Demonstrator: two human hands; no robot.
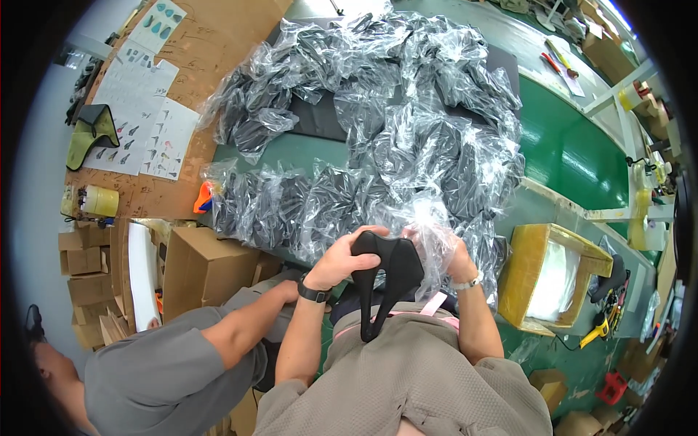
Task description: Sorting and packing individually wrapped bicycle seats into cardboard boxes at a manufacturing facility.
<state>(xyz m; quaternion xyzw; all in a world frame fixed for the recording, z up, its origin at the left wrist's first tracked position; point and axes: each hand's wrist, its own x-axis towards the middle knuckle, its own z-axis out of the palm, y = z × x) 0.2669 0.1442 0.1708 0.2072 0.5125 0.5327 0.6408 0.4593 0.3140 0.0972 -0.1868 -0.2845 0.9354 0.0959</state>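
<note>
Left hand: our left hand [340,260] is closed around the top edge of a black shaped piece [385,280], with the fingers curled over it.
Right hand: our right hand [445,251] is inside a clear plastic bag [429,232]; we cannot tell how tight its fingers are.
Black piece: it is just in front of our chest, with its thin tail hanging down and its wide end touching the bag.
Table: the green table [574,152] has a big pile of bagged black pieces [378,123] on it, just past our hands.
Nearby: a person in a grey sleeve [174,363] bends low at our left, near brown boxes [203,265].
Right side: an open yellow box [552,280] sits near our right arm.
</note>
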